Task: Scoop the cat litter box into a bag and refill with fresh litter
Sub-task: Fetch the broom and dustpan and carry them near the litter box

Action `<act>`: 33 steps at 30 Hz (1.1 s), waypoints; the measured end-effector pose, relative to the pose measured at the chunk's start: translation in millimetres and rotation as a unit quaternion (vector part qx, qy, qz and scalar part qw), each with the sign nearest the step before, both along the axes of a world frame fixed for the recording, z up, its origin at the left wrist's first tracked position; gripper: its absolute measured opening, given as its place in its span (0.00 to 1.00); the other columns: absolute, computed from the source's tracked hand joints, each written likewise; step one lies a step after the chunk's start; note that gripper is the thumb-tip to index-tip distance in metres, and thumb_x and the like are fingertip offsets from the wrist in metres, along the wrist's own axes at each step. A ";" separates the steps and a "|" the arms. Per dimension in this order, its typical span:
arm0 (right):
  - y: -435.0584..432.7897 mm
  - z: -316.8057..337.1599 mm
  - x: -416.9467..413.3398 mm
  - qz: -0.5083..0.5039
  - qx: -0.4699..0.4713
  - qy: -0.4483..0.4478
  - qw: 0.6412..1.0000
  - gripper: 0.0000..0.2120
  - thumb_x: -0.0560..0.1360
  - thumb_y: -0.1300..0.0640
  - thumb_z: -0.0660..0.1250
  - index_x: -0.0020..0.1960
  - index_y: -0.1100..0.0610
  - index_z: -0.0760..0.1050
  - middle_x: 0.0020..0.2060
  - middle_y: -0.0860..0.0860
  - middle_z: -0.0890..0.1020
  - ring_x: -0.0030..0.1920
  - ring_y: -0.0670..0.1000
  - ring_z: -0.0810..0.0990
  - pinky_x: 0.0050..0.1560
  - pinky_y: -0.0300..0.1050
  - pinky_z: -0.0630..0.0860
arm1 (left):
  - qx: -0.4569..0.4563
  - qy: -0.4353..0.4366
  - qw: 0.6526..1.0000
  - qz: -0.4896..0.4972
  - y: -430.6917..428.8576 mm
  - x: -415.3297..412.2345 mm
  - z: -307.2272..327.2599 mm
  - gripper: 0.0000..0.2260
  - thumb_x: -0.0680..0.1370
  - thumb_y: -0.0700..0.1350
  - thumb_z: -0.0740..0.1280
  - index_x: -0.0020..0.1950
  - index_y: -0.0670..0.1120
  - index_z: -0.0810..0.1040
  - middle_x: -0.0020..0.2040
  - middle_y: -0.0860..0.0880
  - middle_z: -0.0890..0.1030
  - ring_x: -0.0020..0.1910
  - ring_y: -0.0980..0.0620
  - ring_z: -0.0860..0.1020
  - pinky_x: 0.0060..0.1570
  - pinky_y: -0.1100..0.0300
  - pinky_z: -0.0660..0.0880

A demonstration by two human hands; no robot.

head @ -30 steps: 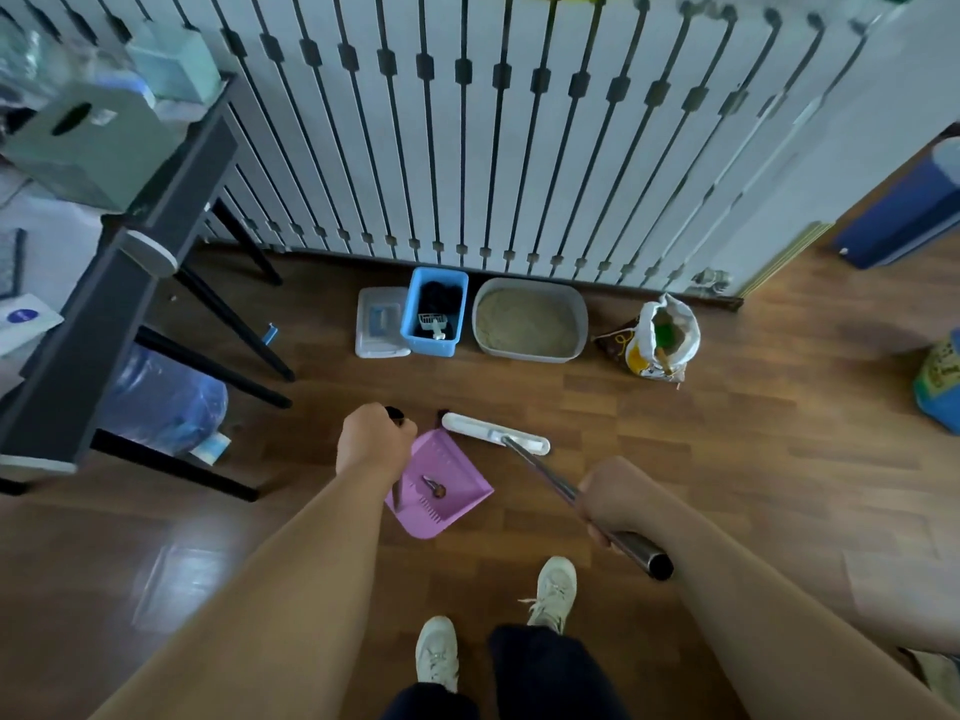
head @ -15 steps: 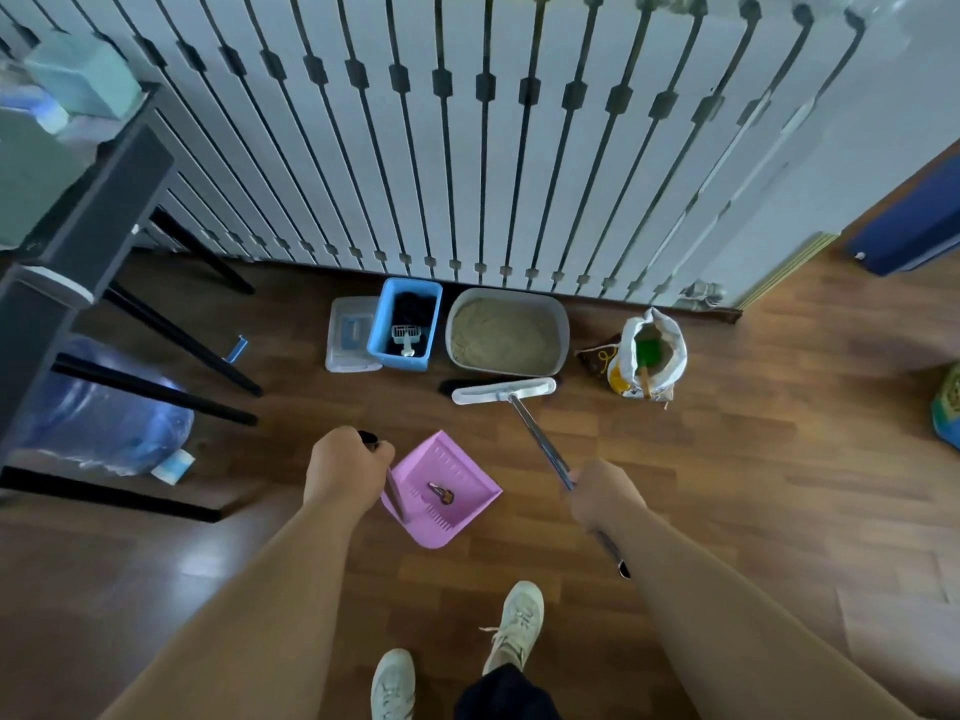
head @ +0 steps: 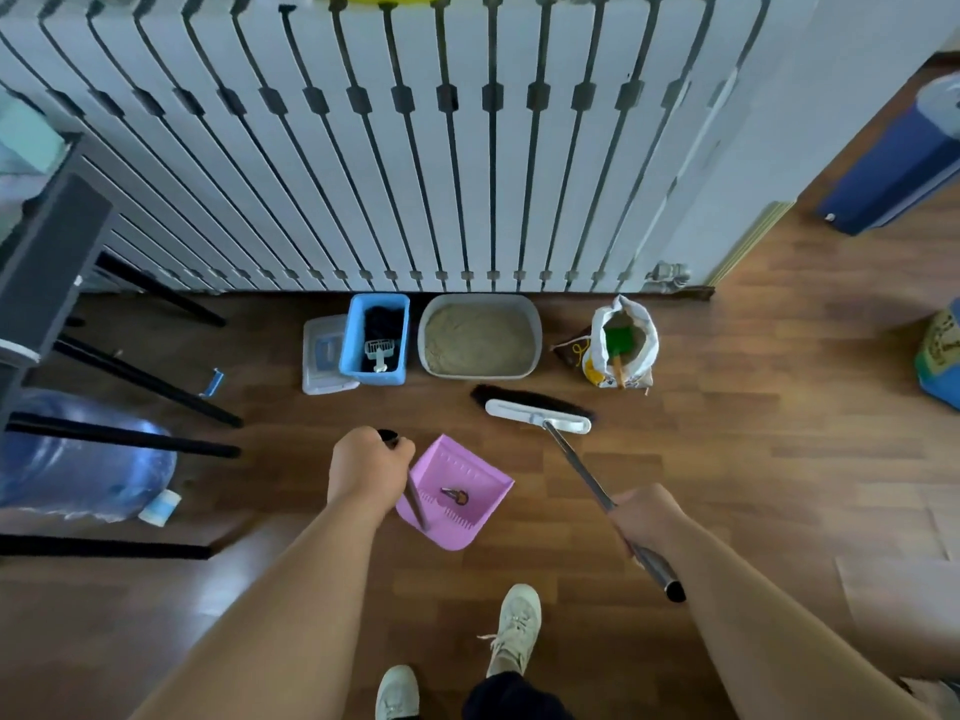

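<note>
The left hand (head: pixel 366 475) is curled round the upright handle of a pink dustpan (head: pixel 467 491); the right hand (head: pixel 647 517) grips a broom (head: pixel 537 414) by its shaft. Wood-plank floor (head: pixel 727 459) lies beneath. Beyond the broom head, against the white slatted wall (head: pixel 415 148), sits the grey litter box (head: pixel 480 375), filled with tan litter.

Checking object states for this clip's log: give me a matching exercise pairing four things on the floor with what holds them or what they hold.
1 pink dustpan
2 broom
3 blue bin
4 litter bag

A holds a green scoop
B handle gripped by the right hand
C holds a white scoop
D handle gripped by the left hand

Pairs: 1-D, 2-B, 3-C, 4-A.
</note>
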State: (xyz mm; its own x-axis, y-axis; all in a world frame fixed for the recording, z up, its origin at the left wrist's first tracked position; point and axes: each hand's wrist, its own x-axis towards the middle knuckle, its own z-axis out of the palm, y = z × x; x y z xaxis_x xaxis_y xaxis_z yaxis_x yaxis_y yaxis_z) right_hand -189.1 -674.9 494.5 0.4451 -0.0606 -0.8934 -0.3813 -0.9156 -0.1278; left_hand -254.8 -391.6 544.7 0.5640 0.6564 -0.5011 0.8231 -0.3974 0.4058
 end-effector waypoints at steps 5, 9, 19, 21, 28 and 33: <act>-20.5 31.1 3.9 -0.063 0.017 0.018 0.998 0.10 0.77 0.63 0.62 0.37 0.61 0.75 0.29 0.55 0.78 0.32 0.53 0.79 0.30 0.40 0.75 | 0.023 -0.014 0.997 -0.067 -15.1 8.7 6.2 0.09 0.78 0.47 0.66 0.44 0.42 0.74 0.36 0.49 0.75 0.33 0.54 0.72 0.32 0.59 0.66; -28.4 40.3 2.2 -0.127 0.037 -0.044 0.990 0.12 0.76 0.65 0.61 0.34 0.58 0.72 0.24 0.51 0.77 0.23 0.49 0.75 0.25 0.36 0.71 | 0.014 -0.028 0.997 -0.077 -23.0 18.1 2.8 0.08 0.78 0.47 0.66 0.46 0.43 0.74 0.38 0.50 0.74 0.39 0.49 0.75 0.39 0.58 0.70; -20.9 13.4 4.2 -0.134 0.002 -0.020 0.991 0.08 0.77 0.66 0.56 0.46 0.65 0.74 0.18 0.53 0.77 0.14 0.48 0.73 0.17 0.32 0.64 | 0.020 -0.006 0.994 -0.104 -35.5 26.0 -21.1 0.09 0.78 0.46 0.65 0.43 0.41 0.74 0.39 0.47 0.76 0.39 0.47 0.75 0.36 0.59 0.68; -16.6 14.2 -6.6 -0.116 0.009 0.001 0.993 0.08 0.77 0.66 0.56 0.48 0.64 0.74 0.23 0.56 0.79 0.16 0.50 0.74 0.18 0.34 0.67 | 0.012 0.000 0.995 -0.100 -36.4 31.5 -21.1 0.08 0.79 0.45 0.64 0.44 0.41 0.74 0.39 0.47 0.76 0.39 0.47 0.75 0.36 0.59 0.68; -18.3 64.2 -7.1 0.010 -0.001 0.048 0.999 0.11 0.76 0.62 0.62 0.38 0.62 0.78 0.21 0.52 0.78 0.21 0.49 0.76 0.24 0.37 0.70 | 0.000 0.008 0.996 -0.088 -33.3 39.6 -19.7 0.10 0.79 0.43 0.63 0.39 0.41 0.71 0.35 0.46 0.73 0.34 0.48 0.74 0.32 0.59 0.67; -10.0 79.2 1.0 0.082 0.024 0.019 0.996 0.07 0.73 0.64 0.61 0.43 0.62 0.78 0.26 0.53 0.82 0.24 0.48 0.79 0.32 0.39 0.76 | 0.009 0.002 0.995 -0.096 -37.6 38.9 -17.6 0.09 0.79 0.44 0.63 0.45 0.38 0.73 0.42 0.43 0.75 0.41 0.44 0.74 0.38 0.57 0.68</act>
